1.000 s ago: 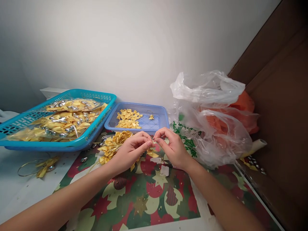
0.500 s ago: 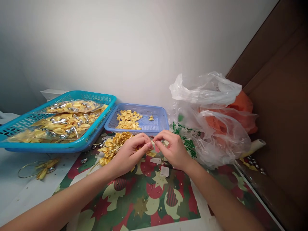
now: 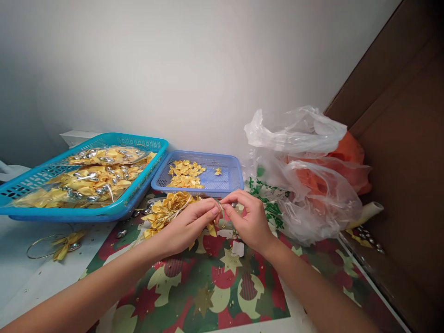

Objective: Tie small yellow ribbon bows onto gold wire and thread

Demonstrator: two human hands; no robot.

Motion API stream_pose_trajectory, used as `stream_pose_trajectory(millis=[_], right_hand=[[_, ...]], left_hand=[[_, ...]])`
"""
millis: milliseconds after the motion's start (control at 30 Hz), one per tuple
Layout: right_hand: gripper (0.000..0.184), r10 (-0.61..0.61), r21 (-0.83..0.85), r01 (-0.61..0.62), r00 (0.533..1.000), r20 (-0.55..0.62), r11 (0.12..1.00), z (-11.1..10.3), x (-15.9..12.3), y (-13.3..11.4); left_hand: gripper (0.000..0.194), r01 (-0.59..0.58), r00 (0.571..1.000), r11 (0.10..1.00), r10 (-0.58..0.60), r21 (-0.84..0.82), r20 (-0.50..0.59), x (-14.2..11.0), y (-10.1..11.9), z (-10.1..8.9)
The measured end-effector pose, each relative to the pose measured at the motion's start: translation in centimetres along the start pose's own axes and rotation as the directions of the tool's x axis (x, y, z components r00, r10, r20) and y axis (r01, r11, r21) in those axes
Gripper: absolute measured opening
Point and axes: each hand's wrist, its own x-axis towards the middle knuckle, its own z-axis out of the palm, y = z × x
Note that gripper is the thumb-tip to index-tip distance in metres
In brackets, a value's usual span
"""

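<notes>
My left hand [image 3: 196,221] is closed, its thumb and index finger pinched. A yellow ribbon bow [image 3: 211,229] shows just beneath those fingers, mostly hidden by them. A thin gold cord [image 3: 221,206] runs in a small loop between the fingertips of both hands. My right hand [image 3: 249,221] pinches this cord with thumb and index finger, almost touching the left. Behind my left wrist lies a heap of yellow bows with gold cords [image 3: 163,213] on the patterned sheet [image 3: 208,296].
A turquoise basket [image 3: 138,196] holds bagged yellow bows with silver bells. Beside it, a blue basket [image 3: 222,188] contains loose bows. Crumpled clear plastic bags [image 3: 312,199] stand at right, near a brown panel [image 3: 405,152]. A bow with a cord loop [image 3: 69,243] lies at left.
My fingertips have come closer together, and the thin cord now shows between them. More of the yellow bow is visible beneath my left fingers.
</notes>
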Motion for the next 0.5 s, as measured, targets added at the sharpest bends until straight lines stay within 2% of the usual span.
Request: stream_pose_trajectory(millis=[233,500], right_hand=[[0.014,-0.003,0.004,0.003,1.000,0.022,1.000,0.38,-0.34,-0.12],[0.014,0.009,-0.021,-0.008,0.998,0.057,1.000,0.41,-0.28,-0.28]], left_hand=[[0.036,0.009,0.998,1.000,-0.007,-0.025,0.055,-0.17,0.10,0.18],[0.036,-0.003,0.996,0.999,0.000,0.036,0.086,-0.32,0.08,-0.01]])
